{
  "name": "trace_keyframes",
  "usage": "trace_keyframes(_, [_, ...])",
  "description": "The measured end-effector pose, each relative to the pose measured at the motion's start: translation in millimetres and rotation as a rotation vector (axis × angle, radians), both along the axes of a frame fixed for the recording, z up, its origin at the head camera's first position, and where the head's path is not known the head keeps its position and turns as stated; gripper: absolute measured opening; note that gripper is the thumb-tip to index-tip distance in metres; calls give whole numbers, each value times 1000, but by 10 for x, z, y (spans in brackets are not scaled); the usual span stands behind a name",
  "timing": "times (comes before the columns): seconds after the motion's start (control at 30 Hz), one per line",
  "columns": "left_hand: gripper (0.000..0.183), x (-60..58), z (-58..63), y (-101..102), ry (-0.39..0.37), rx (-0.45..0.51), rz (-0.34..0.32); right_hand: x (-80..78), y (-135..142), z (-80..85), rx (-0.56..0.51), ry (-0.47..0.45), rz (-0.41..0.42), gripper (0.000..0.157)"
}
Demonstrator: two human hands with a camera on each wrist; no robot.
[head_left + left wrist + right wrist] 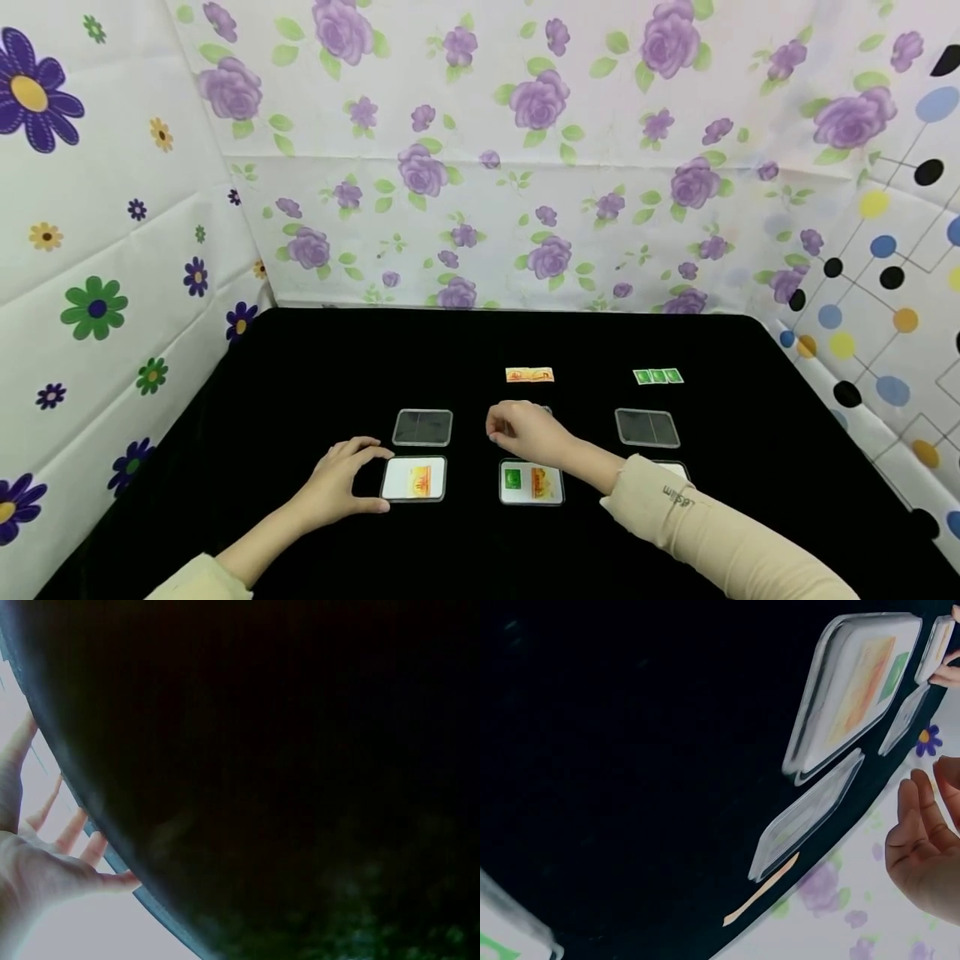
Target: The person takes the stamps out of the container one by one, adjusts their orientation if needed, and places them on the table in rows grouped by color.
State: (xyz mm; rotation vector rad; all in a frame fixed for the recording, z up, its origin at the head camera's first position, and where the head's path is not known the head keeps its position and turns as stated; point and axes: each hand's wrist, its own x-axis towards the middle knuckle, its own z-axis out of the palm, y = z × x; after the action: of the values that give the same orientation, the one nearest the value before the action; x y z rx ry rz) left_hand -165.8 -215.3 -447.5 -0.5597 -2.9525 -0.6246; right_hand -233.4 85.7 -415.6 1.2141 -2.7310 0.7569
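My left hand [341, 483] lies at the left side of a clear case [397, 481] with a white insert and one orange stamp [420, 481]. Its thumb and forefinger are spread, with tips right at the case's left corners. Over the middle of the table hovers my right hand [532, 433], fingers bent and forefinger tip close to the thumb. I cannot tell whether it pinches something small. Below it sits a second case [522, 497] with a green stamp [512, 478] and an orange stamp [542, 483]. The right hand mostly hides a clear lid [810, 817] behind that case.
Clear lids lie at the left [422, 427] and right [647, 427]. A third case [672, 469] shows partly past the right sleeve. Farther back are an orange stamp strip [529, 375] and a green stamp strip [658, 377] on the black tabletop [337, 358]. Patterned cloth encloses it.
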Motion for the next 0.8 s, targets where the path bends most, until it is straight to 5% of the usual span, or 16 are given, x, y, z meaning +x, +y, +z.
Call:
trace_keyframes(0.33, [64,-2,0,9,-1,6,3,125,-181,-35,12,42,35,8])
trace_keyframes(0.8, [66,-7,-33,0,-10,5,-9,285,-537,-30,58,-59,95,7])
